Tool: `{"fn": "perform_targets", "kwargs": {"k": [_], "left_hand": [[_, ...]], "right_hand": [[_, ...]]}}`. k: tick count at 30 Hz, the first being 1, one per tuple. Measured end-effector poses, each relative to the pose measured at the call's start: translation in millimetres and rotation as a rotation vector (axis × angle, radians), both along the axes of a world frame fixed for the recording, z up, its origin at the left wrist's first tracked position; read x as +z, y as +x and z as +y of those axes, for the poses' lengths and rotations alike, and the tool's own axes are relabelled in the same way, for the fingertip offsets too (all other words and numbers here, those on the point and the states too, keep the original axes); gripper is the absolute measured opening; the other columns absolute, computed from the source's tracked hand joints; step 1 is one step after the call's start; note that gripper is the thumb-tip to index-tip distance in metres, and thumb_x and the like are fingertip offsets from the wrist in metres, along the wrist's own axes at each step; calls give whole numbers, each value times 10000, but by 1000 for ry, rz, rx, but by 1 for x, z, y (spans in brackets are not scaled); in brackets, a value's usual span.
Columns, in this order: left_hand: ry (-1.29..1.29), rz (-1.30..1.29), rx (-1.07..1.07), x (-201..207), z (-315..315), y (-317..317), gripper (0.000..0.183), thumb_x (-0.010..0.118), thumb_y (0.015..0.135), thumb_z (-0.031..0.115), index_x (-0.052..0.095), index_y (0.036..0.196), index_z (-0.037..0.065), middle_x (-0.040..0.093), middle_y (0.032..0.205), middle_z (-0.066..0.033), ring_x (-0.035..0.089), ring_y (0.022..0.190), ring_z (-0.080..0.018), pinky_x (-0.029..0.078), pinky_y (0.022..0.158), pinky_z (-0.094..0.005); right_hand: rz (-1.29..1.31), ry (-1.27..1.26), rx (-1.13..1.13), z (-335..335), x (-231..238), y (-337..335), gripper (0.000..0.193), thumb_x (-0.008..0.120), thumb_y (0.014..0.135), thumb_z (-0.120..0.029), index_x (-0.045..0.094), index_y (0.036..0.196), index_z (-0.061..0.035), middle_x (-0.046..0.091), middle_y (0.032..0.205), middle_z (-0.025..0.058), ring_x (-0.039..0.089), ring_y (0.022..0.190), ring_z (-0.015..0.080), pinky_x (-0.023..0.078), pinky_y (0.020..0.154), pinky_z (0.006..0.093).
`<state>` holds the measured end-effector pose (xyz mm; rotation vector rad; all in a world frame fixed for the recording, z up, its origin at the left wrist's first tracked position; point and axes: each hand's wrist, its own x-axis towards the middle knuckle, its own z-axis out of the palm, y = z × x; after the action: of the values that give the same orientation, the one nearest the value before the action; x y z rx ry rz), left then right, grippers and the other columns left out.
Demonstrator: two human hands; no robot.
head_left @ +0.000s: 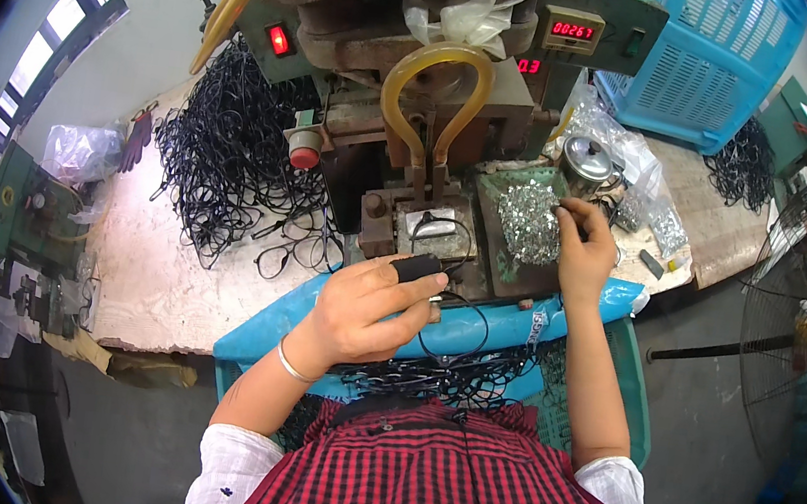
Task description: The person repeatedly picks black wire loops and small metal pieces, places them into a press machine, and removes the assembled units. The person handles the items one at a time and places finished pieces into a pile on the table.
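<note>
My left hand (366,310), with a black sleeve (417,268) on one finger, is closed in front of the press. A thin black looped cord (487,328) runs from its fingertips, arching up toward the press and hanging down below. My right hand (584,256) is at the right edge of a heap of small shiny metal pieces (528,222) in a green tray (494,195). Its thumb and forefinger are pinched together; anything between them is too small to make out. Behind my left hand is the press's metal work block (383,214), with a bent yellow tube (391,84) above.
A big tangle of black cords (225,149) lies left of the press, beside a red push button (303,156). A lidded metal cup (588,162) and plastic bags (640,170) are at the right. Blue plastic sheeting (262,335) covers the front edge. A caged fan (777,328) stands farther right.
</note>
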<state>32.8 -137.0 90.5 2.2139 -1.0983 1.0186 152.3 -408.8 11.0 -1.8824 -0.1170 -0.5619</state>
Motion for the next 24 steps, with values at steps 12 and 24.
{"fn": "perform_targets", "kwargs": {"k": [12, 24], "left_hand": [[-56, 106, 66, -16, -2, -27, 197, 695, 822, 49, 696, 1019, 62, 725, 1189, -116, 675, 800, -236, 552, 1017, -462], [236, 603, 1026, -91, 142, 5, 128, 750, 811, 146, 728, 925, 93, 644, 937, -107, 648, 917, -346, 532, 786, -457]], "right_hand": [[-210, -913, 119, 37, -2, 37, 229, 704, 765, -33, 698, 989, -81, 694, 1051, 125, 650, 1033, 337, 522, 777, 431], [22, -302, 188, 42, 2, 3, 130, 740, 826, -42, 754, 954, -29, 738, 970, 125, 696, 934, 279, 526, 857, 360]]}}
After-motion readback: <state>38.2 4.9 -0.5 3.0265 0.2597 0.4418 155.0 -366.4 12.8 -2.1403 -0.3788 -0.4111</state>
